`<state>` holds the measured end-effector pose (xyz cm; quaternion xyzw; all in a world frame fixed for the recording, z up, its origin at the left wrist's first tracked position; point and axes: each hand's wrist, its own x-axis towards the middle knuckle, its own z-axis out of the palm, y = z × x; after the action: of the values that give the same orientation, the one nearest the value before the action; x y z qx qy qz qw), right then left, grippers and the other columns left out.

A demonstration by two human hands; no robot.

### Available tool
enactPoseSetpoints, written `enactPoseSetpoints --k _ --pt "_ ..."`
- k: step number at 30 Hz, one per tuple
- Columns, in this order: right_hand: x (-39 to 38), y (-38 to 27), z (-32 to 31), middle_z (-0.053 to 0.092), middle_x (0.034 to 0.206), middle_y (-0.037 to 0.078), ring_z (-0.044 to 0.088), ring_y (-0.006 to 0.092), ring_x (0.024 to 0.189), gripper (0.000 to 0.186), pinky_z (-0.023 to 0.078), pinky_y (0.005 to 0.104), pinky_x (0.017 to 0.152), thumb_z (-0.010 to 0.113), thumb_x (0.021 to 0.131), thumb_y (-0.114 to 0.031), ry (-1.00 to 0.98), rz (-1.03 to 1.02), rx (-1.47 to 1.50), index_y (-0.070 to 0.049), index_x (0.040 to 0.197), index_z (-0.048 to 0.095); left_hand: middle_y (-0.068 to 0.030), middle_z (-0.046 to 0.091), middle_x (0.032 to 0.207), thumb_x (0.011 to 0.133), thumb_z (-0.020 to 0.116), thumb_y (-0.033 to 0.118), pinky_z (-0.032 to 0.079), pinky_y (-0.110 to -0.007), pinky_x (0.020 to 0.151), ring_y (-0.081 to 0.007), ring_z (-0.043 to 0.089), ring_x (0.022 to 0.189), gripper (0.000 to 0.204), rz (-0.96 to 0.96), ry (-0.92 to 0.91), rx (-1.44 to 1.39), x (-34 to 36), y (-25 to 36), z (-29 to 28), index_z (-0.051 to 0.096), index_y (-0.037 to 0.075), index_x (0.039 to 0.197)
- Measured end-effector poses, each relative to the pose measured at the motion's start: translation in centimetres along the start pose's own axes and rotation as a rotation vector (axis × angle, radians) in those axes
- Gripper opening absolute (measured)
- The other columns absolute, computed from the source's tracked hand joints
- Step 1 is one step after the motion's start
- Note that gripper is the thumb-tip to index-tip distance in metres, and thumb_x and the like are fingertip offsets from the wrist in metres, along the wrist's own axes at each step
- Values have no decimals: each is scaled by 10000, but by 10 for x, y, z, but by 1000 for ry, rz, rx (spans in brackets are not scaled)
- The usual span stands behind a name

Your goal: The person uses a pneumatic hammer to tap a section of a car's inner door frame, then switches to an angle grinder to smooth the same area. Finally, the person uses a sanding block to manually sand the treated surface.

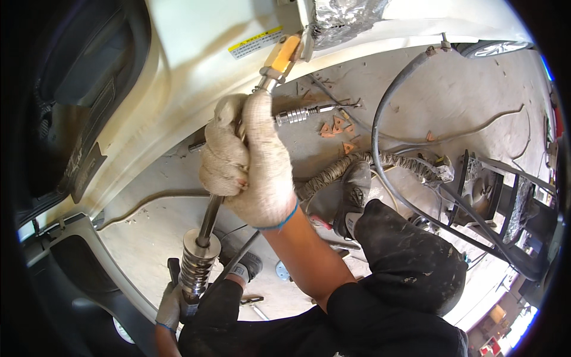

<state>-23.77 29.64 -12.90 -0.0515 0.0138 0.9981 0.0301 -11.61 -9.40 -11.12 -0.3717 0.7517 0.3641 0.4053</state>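
Observation:
A metal slide hammer (pixel 197 262) runs up from the lower left toward the white car body (pixel 178 77). My right hand (pixel 259 160), in a cream knitted glove, is closed round its rod, thumb along it. At the rod's upper end, an orange-yellow clamp (pixel 282 55) meets the car's metal edge beside a torn, crumpled silvery patch (pixel 345 22). Low on the left, my gloved left hand (pixel 169 306) is closed at the tool's bottom end, below the ribbed weight, by a black grip piece (pixel 173 271). Its fingers are partly hidden.
On the concrete floor lie a second metal rod tool (pixel 294 116), several orange triangular plates (pixel 338 125) and a sleeved hose (pixel 333 175). A thick cable (pixel 379 113) arches on the right, near a black metal frame (pixel 476 193). A car door panel (pixel 89 256) stands lower left.

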Motion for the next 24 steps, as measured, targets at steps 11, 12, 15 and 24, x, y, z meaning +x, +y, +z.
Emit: enactPoseSetpoints --k 11,12,15,24 --pt "-2 2 12 409 579 -32 353 86 425 406 252 238 386 538 984 -508 85 -113 -52 -105 940 529 -71 640 887 988 487 331 507 -300 656 -158 630 740 371 -86 -70 88 -11 5 -6 572 9 1152" --pt "3 -2 6 404 581 -35 352 86 430 437 250 237 389 516 985 -537 -22 -35 59 -101 953 533 -74 642 889 990 485 342 506 -301 647 -160 629 730 380 -89 -59 77 -12 5 -6 570 11 1157" --pt "-2 5 13 402 589 -43 328 73 419 359 223 224 381 533 1003 -470 226 -115 -152 -113 962 526 -84 643 876 995 488 376 512 -309 603 -170 626 675 396 -74 -40 80 -8 0 -6 566 16 1141" --pt "-8 1 21 389 593 -58 323 56 433 300 230 223 389 555 1007 -419 338 -136 -223 -121 986 524 -70 604 682 1004 428 409 501 -323 512 -183 610 552 372 -41 13 80 -9 -1 3 567 64 1001"
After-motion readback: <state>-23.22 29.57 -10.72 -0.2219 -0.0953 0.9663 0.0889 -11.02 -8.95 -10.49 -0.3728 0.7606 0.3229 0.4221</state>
